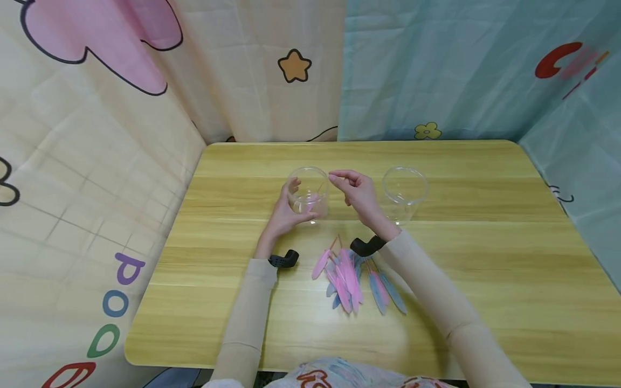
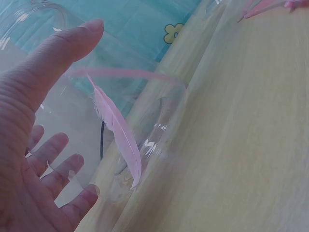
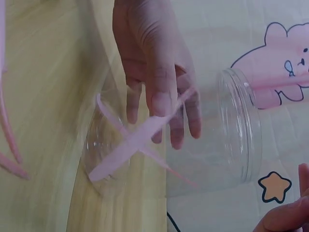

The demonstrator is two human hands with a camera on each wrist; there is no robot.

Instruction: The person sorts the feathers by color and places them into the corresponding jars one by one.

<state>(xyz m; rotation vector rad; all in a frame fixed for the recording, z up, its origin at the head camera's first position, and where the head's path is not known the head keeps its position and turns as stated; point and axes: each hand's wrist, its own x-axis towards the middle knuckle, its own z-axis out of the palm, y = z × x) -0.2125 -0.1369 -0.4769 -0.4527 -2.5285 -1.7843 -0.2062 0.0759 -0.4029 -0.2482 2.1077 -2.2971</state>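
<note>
My left hand (image 1: 286,211) grips a clear plastic jar (image 1: 316,182), thumb on the near side and fingers round the far side. Inside the jar, two pink feathers (image 3: 116,157) lie crossed in the right wrist view; one pink feather (image 2: 118,130) shows plainly through the wall in the left wrist view. Beside the jar's mouth is my right hand (image 1: 358,193), its thumb and forefinger extended toward the rim, with nothing visible between them. In the right wrist view its fingertips (image 3: 285,215) show at the lower right corner.
A second clear jar (image 1: 405,188) stands to the right, just past my right hand. Nearer me on the wooden table (image 1: 485,258) lies a loose pile of pink feathers (image 1: 348,275) and blue-grey feathers (image 1: 392,293). Printed curtains (image 1: 436,70) hang behind the table.
</note>
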